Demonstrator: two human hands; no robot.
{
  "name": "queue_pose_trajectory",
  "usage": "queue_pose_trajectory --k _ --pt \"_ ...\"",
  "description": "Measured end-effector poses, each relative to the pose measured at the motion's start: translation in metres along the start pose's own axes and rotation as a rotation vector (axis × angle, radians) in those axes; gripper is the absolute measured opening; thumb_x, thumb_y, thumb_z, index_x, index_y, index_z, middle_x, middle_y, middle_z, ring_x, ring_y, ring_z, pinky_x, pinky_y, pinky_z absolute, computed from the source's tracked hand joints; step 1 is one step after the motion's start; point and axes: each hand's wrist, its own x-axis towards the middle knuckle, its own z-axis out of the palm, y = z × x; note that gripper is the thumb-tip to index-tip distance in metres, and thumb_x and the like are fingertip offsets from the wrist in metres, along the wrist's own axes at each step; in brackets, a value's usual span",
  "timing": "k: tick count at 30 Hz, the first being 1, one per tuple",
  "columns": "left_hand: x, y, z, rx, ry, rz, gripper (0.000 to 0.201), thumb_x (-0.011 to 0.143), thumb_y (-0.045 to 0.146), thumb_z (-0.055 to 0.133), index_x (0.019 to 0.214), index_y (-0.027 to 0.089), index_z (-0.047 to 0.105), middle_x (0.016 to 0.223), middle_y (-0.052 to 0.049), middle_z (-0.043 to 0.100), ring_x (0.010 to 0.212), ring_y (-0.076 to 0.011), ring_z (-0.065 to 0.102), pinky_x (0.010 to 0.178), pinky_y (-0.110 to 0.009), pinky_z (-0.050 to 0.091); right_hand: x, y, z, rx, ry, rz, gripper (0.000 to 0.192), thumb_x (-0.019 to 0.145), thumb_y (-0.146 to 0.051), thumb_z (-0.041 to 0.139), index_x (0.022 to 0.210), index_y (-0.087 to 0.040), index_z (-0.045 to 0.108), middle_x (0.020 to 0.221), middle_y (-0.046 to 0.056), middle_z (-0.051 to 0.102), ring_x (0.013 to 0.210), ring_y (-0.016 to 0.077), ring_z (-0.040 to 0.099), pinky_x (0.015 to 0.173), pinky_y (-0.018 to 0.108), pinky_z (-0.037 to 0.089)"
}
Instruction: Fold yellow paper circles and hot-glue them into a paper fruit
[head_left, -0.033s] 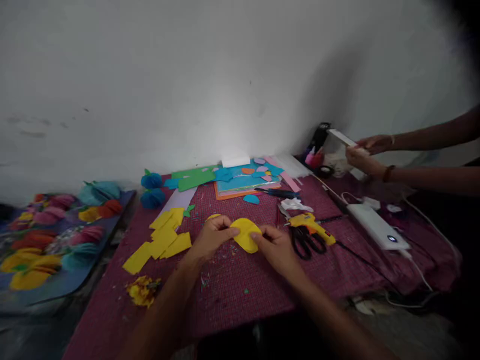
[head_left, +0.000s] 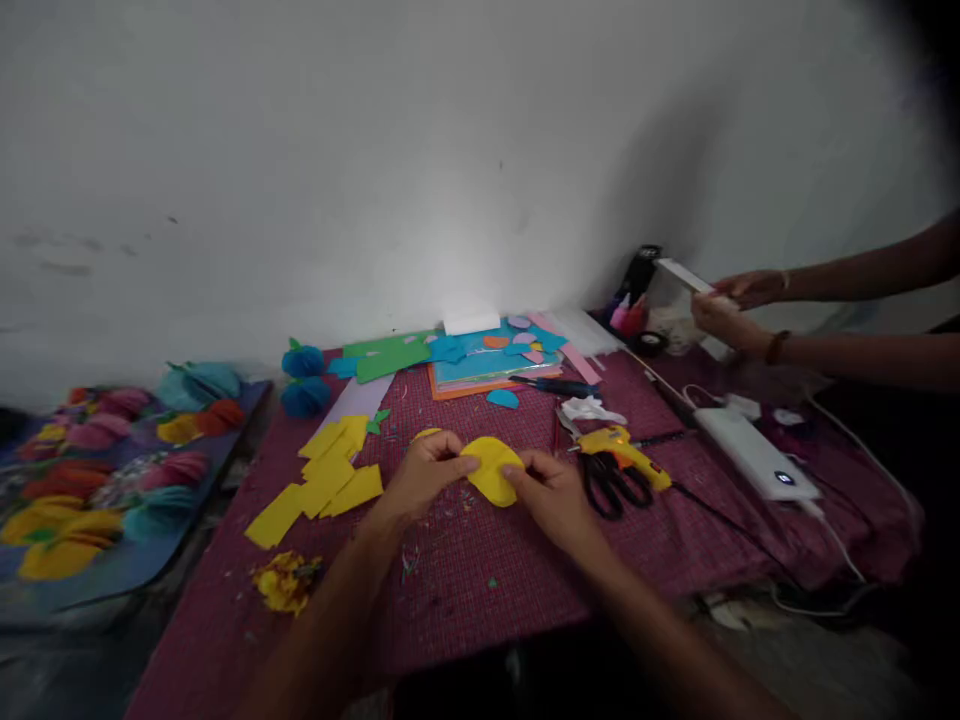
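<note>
A round yellow paper disc (head_left: 491, 470) is held above the table between both hands. My left hand (head_left: 431, 470) pinches its left edge between thumb and fingers. On the opposite edge, my right hand (head_left: 551, 490) grips it the same way. Part of another rounded yellow paper piece (head_left: 426, 434) shows behind my left hand. Several yellow paper rectangles (head_left: 330, 480) lie overlapping to the left. To the right of my right hand are black-handled scissors (head_left: 613, 487) and a yellow glue gun (head_left: 622, 450).
Coloured paper sheets (head_left: 480, 370) are stacked at the back. Blue paper pompoms (head_left: 305, 396) stand back left; a yellow crumpled flower (head_left: 286, 582) lies front left. Paper flowers cover a board (head_left: 142, 570) at far left. Another person's hands (head_left: 724, 305) hold a white object near a power bank (head_left: 754, 455).
</note>
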Motion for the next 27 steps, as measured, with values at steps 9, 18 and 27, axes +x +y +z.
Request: queue_pose_trajectory --k 9,18,27 --pt "-0.001 0.002 0.003 -0.026 -0.063 0.034 0.031 0.07 0.036 0.084 0.069 0.014 0.061 0.067 0.003 0.059 0.061 -0.0087 0.049 0.058 -0.021 0.036 -0.002 0.007 -0.001 0.055 0.014 0.088 0.023 0.085 -0.04 0.066 0.079 -0.018 0.065 0.074 0.001 0.062 0.067 0.0152 0.056 0.061 0.026 0.045" --pt "-0.005 0.008 0.008 0.208 0.002 0.389 0.015 0.08 0.022 0.077 0.072 0.017 0.066 0.084 -0.002 0.067 0.081 -0.0142 0.063 0.074 -0.026 0.048 -0.015 -0.009 -0.003 0.035 -0.029 -0.009 0.031 0.091 -0.042 0.061 0.071 -0.02 0.053 0.066 -0.003 0.049 0.061 0.012 0.045 0.058 0.025 0.037" --pt "-0.008 0.015 0.016 0.428 -0.061 0.614 0.009 0.081 0.015 0.076 0.078 0.019 0.068 0.091 -0.005 0.071 0.086 -0.0159 0.067 0.08 -0.029 0.05 -0.008 -0.011 -0.005 0.281 -0.093 0.214 0.025 0.086 -0.035 0.061 0.067 -0.018 0.059 0.055 -0.005 0.047 0.05 0.0098 0.039 0.048 0.024 0.028"
